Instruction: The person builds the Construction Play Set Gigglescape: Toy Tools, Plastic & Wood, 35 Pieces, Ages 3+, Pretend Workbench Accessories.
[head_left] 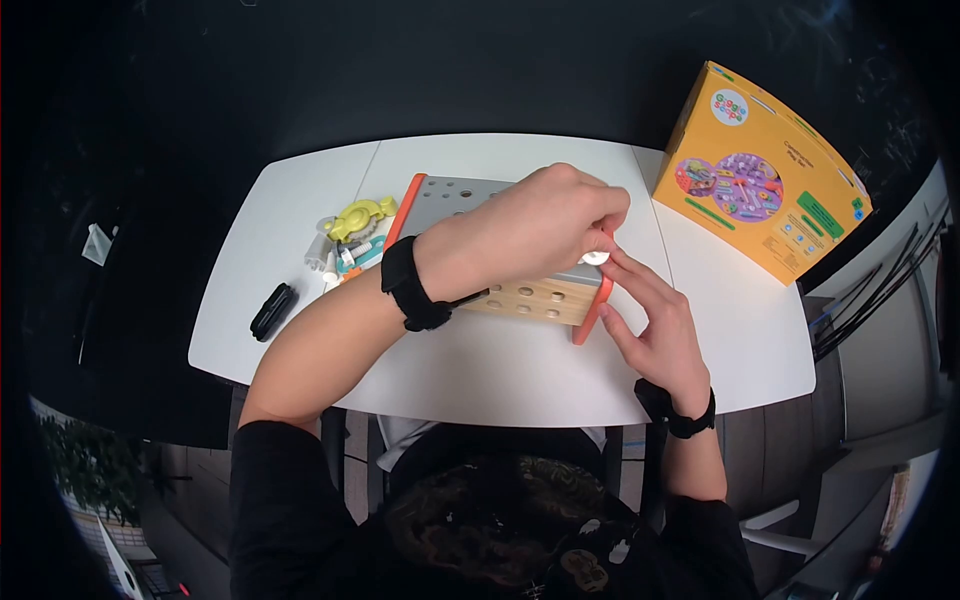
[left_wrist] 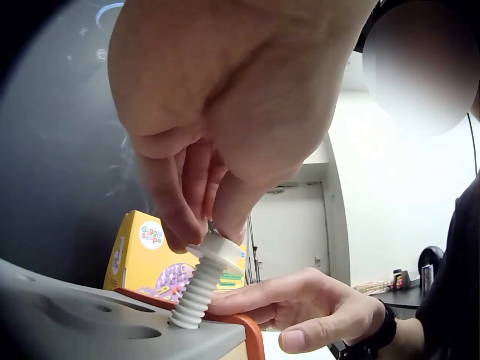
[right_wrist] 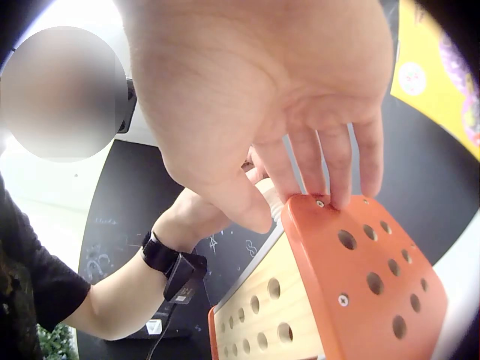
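A person's left hand (head_left: 562, 212) pinches the head of a white plastic screw (left_wrist: 201, 291), apparently to keep it standing on the grey top of a toy workbench (head_left: 436, 205), near the orange end panel (right_wrist: 336, 271), above a white tabletop (head_left: 470, 378). The right hand (head_left: 662, 325), fingers extended, touches the panel, likely steadying it. The screw leans, its ribbed shank exposed below a broad round head; whether its tip is seated cannot be told.
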